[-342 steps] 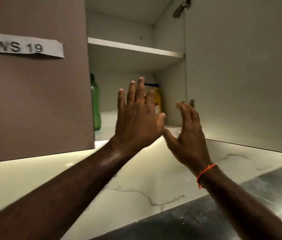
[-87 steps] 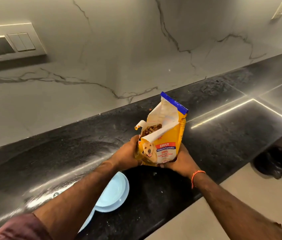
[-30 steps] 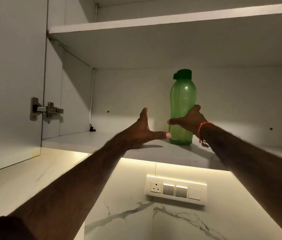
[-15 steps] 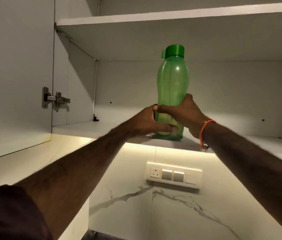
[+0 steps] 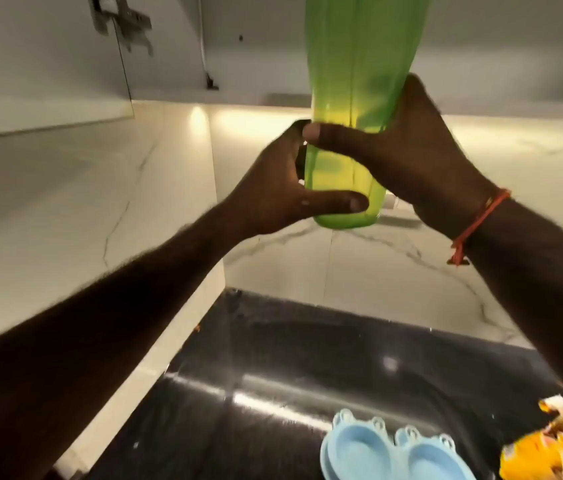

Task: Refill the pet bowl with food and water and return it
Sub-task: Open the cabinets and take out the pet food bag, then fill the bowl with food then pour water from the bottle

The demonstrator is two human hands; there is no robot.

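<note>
Both hands on the green bottle, held upright in the air above the black counter. Right hand wraps the lower body from the right, thumb laid across the front. Left hand clamps nearer the base, thumb stretched along the bottom edge, the other fingers hidden behind the plastic. Bottle top runs out of frame, so the cap is not visible and I cannot tell whether it is sealed.

Pet bowl, pale blue with two hollows, sits on the counter at the lower edge of view, well below the bottle. Both hollows look empty as far as they show. Yellow food bag lies just right of the bowl, top open, partly cut off by the frame.

An open cupboard door hangs at upper left, with marble wall behind.

Risks, as judged:
- Smooth plastic held low down; a top-heavy bottle could tip or slide through the grip on the way down.
- A loose cap would spill water over the counter and into the open bag.
- Setting the bottle down blind could knock the bowl or the bag.
- The shallow hollows would overflow under a fast pour.
</note>
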